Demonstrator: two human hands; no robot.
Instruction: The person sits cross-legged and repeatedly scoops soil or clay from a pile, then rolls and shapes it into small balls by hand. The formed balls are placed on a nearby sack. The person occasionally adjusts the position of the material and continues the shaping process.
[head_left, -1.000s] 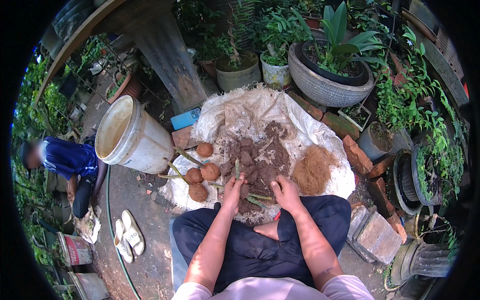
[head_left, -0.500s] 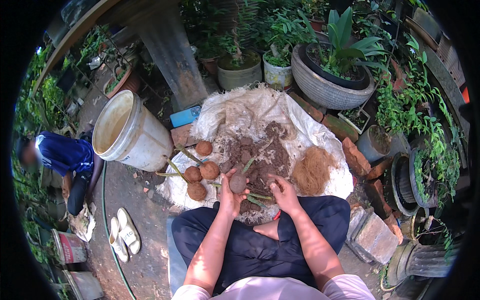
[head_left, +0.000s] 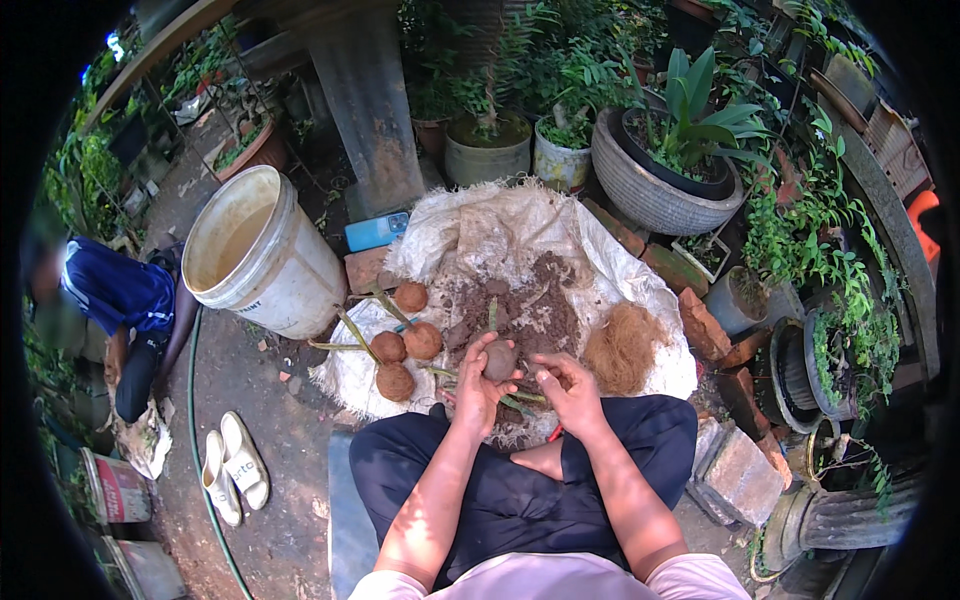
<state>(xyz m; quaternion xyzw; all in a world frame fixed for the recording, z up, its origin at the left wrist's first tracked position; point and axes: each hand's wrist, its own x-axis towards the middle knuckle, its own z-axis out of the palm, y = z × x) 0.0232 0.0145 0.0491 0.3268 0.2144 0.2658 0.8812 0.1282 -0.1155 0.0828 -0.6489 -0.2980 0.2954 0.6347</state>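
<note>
Potted plants (head_left: 690, 110) ring a garden yard where a white sack (head_left: 520, 235) lies spread on the ground, a heap of dark soil (head_left: 530, 310) on it. The person's left hand (head_left: 478, 385) curls around a ball of soil (head_left: 499, 360), holding it just above the heap's near edge. The right hand (head_left: 570, 390) sits beside it, fingers bent, perhaps pinching a thin green stem. Four finished balls (head_left: 405, 340) lie to the left, near a white bucket (head_left: 262, 255).
</note>
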